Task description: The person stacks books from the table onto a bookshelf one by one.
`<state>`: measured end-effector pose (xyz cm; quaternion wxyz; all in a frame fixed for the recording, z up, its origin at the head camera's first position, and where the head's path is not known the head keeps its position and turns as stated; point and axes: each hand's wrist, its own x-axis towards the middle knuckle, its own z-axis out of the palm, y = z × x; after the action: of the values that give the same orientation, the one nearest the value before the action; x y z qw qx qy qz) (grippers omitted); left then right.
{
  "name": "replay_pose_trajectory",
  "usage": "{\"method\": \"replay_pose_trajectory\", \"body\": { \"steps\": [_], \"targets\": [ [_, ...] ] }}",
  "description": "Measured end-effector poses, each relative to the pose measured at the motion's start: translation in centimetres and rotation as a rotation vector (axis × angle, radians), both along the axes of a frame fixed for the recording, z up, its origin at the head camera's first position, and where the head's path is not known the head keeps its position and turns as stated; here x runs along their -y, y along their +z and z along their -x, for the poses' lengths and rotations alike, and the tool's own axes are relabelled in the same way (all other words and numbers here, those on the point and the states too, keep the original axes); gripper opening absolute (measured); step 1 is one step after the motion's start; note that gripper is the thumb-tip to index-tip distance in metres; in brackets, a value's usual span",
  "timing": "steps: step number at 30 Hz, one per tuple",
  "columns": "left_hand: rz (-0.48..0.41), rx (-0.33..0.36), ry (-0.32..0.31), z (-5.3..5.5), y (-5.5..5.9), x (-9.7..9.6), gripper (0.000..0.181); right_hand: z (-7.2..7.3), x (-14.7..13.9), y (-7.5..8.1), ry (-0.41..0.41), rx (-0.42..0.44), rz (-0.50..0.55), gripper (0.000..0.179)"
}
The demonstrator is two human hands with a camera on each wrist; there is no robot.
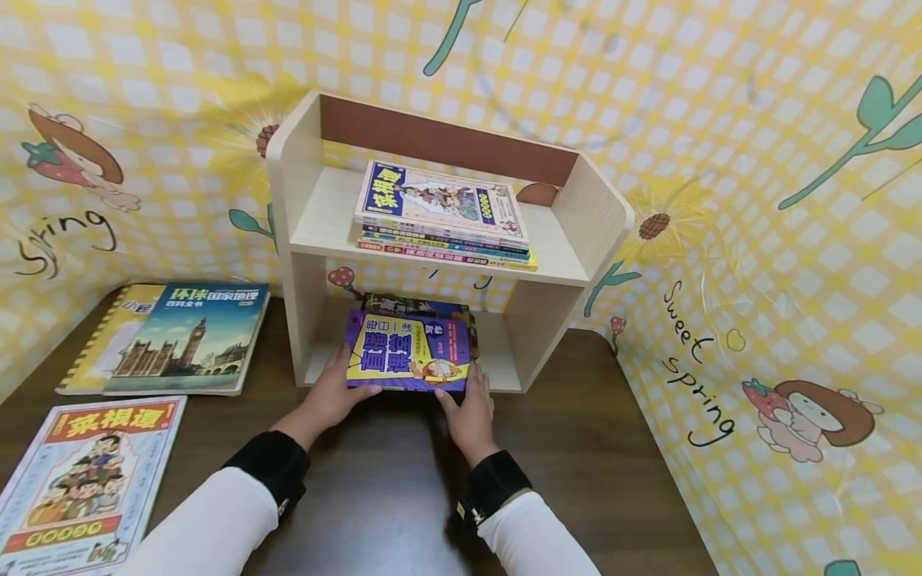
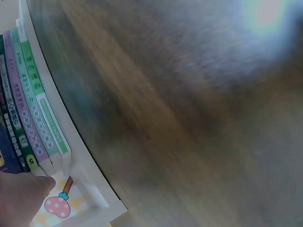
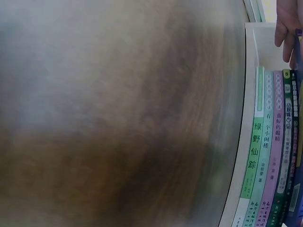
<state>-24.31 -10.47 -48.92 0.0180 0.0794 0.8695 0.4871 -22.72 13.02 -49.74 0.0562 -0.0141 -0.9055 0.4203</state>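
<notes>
On the lower level of a small wooden bookshelf (image 1: 298, 176), a purple and yellow book (image 1: 406, 352) lies face up on a stack of books. My left hand (image 1: 334, 392) grips its left side, the thumb along the front edge. The right hand (image 1: 470, 412) holds the opposite side in the same way. Behind the purple book, part of a darker cover (image 1: 432, 306) shows. In the right wrist view, the stack's green, mint and lilac spines (image 3: 266, 151) face outward, with the right fingers (image 3: 281, 35) beside its end. My left thumb (image 2: 28, 194) shows at the other end.
A pile of books (image 1: 442, 204) lies on the upper shelf. At left on the dark wooden table (image 1: 591, 480) are a geography book (image 1: 190, 340) overlapping a yellow book (image 1: 97, 344), and a comic-covered book (image 1: 94, 480) nearer. Yellow checked cloth (image 1: 756, 264) surrounds the back and sides.
</notes>
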Motion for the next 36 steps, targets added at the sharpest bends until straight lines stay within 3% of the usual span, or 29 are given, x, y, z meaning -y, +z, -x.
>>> {"method": "replay_pose_trajectory", "body": {
  "steps": [8,13,21,36],
  "targets": [
    [-0.001,-0.024,-0.049,2.1,0.7,0.0,0.087,1.8,0.0,0.4,-0.004,0.031,-0.01,0.075],
    [0.03,0.004,-0.047,3.1,1.1,-0.4,0.089,2.8,-0.3,0.8,-0.004,0.025,-0.002,0.072],
    [0.024,0.035,-0.032,4.0,1.3,-0.7,0.092,4.0,-0.5,1.0,-0.007,0.085,-0.04,0.074],
    [0.055,0.109,-0.013,5.3,1.2,-1.0,0.091,5.2,-0.5,0.7,-0.014,0.039,-0.041,0.068]
  ]
}}
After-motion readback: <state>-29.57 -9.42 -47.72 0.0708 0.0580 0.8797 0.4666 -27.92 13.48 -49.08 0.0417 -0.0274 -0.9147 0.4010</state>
